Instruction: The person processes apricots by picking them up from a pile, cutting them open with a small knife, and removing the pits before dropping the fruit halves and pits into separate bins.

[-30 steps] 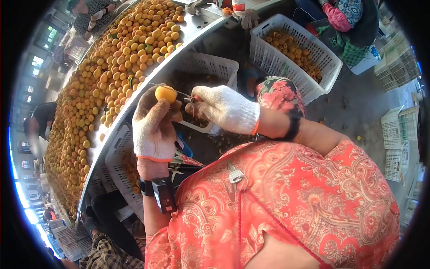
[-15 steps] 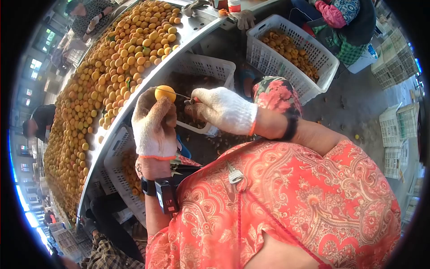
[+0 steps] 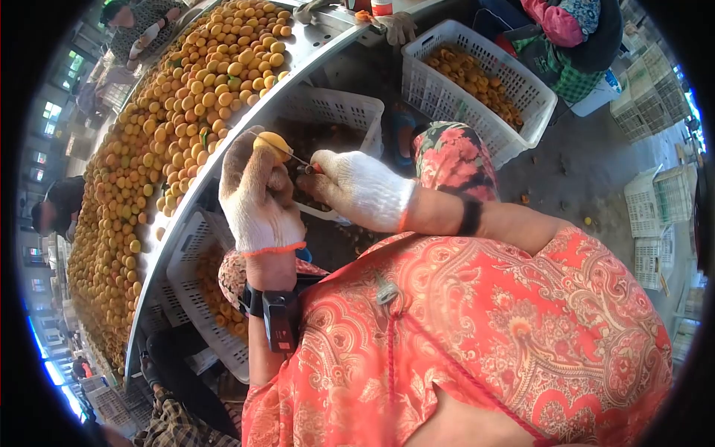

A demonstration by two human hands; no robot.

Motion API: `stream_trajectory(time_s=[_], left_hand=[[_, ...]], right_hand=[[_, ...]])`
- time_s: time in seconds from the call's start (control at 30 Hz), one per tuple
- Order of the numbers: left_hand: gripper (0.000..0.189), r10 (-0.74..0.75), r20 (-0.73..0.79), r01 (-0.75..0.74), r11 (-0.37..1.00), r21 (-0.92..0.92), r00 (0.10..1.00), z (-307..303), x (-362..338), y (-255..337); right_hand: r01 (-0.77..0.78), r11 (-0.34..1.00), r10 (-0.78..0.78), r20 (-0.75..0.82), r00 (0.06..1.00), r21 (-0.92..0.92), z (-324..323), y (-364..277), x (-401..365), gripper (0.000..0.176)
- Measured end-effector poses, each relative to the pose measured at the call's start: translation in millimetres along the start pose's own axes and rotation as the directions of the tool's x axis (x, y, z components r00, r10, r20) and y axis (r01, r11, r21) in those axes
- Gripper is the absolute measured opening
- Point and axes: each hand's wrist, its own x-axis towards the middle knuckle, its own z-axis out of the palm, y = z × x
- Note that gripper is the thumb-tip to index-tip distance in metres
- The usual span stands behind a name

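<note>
In the head view, my gloved left hand (image 3: 257, 197) is closed around a yellow-orange apricot (image 3: 272, 144), which shows above the thumb and fingers. My gloved right hand (image 3: 365, 188) grips a small knife (image 3: 300, 161) with a reddish handle. Its thin blade points left and meets the side of the apricot. Both white knit gloves are stained brown at the fingers. Beneath the hands stands a white plastic crate (image 3: 356, 112) with dark contents in it. The metal table (image 3: 294, 71) curves just beyond my left hand.
Many whole apricots (image 3: 201, 89) cover the table. A white crate (image 3: 484, 118) of cut apricots stands at the upper right, another crate (image 3: 195, 257) at the lower left. Co-workers sit around the table, one in a pink sleeve (image 3: 560, 28). Stacked crates (image 3: 652, 82) line the right.
The apricot has turned and tipped in my left hand, and the knife blade now slants down to the right. My right hand has shifted slightly left and down in the view.
</note>
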Motion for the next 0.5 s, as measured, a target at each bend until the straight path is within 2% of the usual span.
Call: stream_trajectory(time_s=[0.1, 0.17, 0.23, 0.3, 0.37, 0.43, 0.5], left_hand=[[0.024, -0.021, 0.012, 0.021, 0.999, -0.033, 1.0, -1, 1, -4], [0.023, -0.069, -0.086, 0.056, 0.987, -0.153, 0.994, 6, -3, -9], [0.023, -0.057, -0.085, 0.046, 0.99, -0.134, 0.995, 6, 0, -11], [0.023, -0.046, -0.084, 0.036, 0.993, -0.115, 0.995, 1, 3, -15], [0.025, 0.048, 0.016, -0.049, 0.998, 0.039, 0.999, -10, 6, -21], [0.026, 0.086, 0.016, -0.086, 0.996, 0.026, 0.996, -8, 8, -26], [0.028, 0.121, 0.011, -0.121, 0.993, 0.013, 0.993, -6, 10, -33]], right_hand=[[-0.028, 0.999, 0.028, 0.014, 1.0, 0.033, 1, 1, 0, 0.026], [-0.035, 0.999, 0.035, 0.013, 0.999, -0.002, -1, -3, 0, 0.025], [-0.041, 0.998, 0.042, 0.01, 0.999, -0.037, -1, -1, 2, 0.024], [-0.02, 0.999, 0.02, 0.017, 1.0, 0.033, 3, 5, 5, 0.023], [-0.03, 0.994, 0.025, 0.043, 0.999, 0.104, 2, 4, 5, 0.024], [-0.043, 0.984, 0.031, 0.069, 0.997, 0.175, 4, 6, 7, 0.025], [-0.047, 0.938, 0.031, 0.053, 0.998, 0.344, 10, 10, 9, 0.038]])
